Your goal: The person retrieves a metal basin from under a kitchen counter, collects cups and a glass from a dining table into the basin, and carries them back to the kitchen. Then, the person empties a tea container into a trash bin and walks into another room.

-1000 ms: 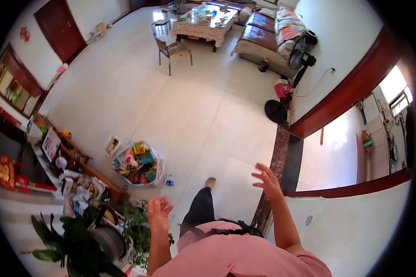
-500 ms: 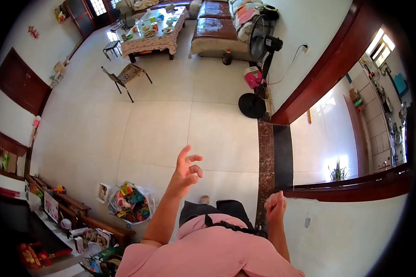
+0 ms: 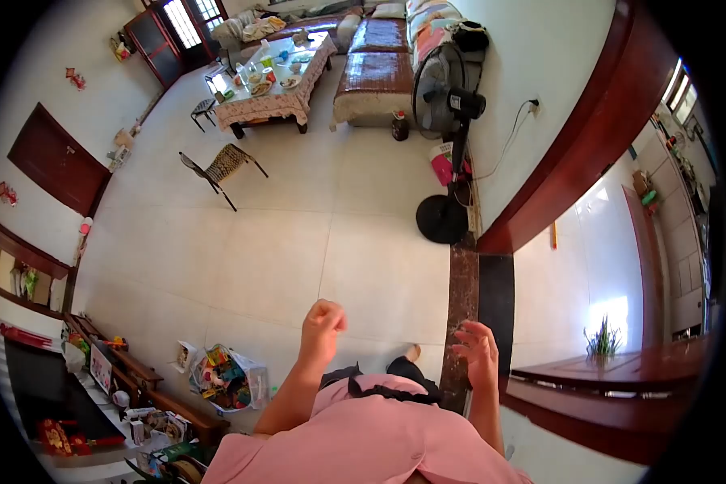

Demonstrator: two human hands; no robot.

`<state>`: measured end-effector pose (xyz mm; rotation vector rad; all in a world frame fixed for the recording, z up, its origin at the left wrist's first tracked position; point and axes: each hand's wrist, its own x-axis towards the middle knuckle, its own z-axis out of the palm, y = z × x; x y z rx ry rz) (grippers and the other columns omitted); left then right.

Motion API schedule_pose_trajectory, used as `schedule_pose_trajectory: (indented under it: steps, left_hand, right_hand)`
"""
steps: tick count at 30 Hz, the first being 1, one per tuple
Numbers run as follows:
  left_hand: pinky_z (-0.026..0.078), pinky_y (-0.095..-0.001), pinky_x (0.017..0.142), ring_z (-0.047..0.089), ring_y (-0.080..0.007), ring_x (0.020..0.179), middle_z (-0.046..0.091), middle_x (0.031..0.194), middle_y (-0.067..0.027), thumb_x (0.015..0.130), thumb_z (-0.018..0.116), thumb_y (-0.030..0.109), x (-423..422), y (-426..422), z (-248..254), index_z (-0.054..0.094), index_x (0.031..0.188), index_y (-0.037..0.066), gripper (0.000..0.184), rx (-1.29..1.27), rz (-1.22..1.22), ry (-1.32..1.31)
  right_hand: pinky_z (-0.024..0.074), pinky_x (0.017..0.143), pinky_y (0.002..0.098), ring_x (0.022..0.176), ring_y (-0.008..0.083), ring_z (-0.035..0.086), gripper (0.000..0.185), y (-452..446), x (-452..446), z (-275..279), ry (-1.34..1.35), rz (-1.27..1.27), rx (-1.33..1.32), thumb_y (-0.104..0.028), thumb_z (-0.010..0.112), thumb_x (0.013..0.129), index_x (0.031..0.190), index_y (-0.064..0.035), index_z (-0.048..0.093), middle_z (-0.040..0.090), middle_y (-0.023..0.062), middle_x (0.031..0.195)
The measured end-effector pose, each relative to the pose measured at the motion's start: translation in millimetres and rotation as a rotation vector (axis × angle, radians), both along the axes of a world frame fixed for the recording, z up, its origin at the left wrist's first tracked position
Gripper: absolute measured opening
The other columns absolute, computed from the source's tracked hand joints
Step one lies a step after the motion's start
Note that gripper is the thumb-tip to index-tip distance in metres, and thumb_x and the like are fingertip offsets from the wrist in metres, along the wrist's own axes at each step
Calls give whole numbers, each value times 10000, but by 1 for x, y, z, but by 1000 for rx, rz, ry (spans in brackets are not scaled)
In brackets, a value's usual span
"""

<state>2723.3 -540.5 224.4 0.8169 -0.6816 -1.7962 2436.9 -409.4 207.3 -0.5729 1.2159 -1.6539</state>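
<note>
My left hand [image 3: 323, 323] is raised in front of my body above the tiled floor [image 3: 274, 258], its fingers curled together; whether anything is inside cannot be seen. My right hand [image 3: 477, 348] is held up near the dark floor strip beside the doorway, fingers apart and slightly bent, holding nothing. Neither hand touches any object. A clear bag of colourful toys [image 3: 224, 379] lies on the floor to the left of my left hand.
A patterned chair [image 3: 227, 164] stands ahead, with a cloth-covered table [image 3: 274, 89] and a sofa [image 3: 379, 74] behind. A standing fan [image 3: 444, 101] is ahead right, beside the wooden door frame [image 3: 573, 121]. A cluttered cabinet [image 3: 157, 387] stands at the left.
My left hand has lowered and its fingers have curled in from a spread pose. My right hand has gone from a fist to open. The view has shifted, and one foot now shows further right.
</note>
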Motion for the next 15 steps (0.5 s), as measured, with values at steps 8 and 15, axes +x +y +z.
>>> schedule_pose_trajectory:
  steps: [8,15]
  left_hand:
    - [433,-386,789,425,-269,1132,362,1252,-100,814,579,332,-72,-24,47,344,1249,103,545,-99,-214,-165]
    - [329,-218,477,449,-82,561,491,744,-7,816,577,141,-121,-72,32,412,767,130,172,9,-208,-230]
  right_hand:
    - [205,360,251,367,103,249,482,-62,-95,19,-175,-123,-261,-328,342,939,515,-108,279,279,12,463]
    - [391,465,245,527,139,471,405,-50,-108,7,-395,-237,-154,-368,399,911,664,-57,481,482,47,629]
